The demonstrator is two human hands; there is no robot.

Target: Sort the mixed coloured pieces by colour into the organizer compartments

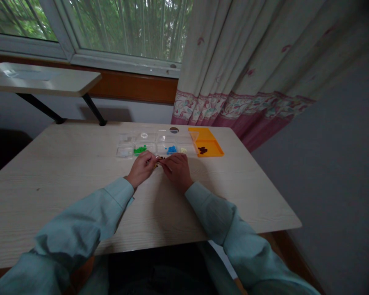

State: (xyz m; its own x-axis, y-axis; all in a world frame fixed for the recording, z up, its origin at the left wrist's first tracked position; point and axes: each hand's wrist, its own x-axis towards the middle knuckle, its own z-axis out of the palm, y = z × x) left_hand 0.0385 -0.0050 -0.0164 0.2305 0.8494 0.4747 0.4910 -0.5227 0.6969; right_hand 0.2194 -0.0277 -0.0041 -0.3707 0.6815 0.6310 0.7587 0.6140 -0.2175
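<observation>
My left hand (141, 167) and my right hand (178, 169) meet over the table, fingertips pinched close together. Between them is a small, dark-and-light piece (160, 160), too small to name and partly covered by the fingers. Just beyond the hands lies a clear plastic compartment box (125, 139). Small green pieces (140, 150) sit in it behind my left hand. Blue pieces (171, 149) and a few cream pieces (183, 150) lie behind my right hand. To the right, an orange open box (213, 148) holds dark brown pieces (202, 150).
The pale wooden table (80, 172) spreads under both forearms. A raised shelf (64, 80) on black legs stands at its back left. Behind are a window (126, 30) and a long patterned curtain (233, 61). A round dark hole (174, 130) is near the back edge.
</observation>
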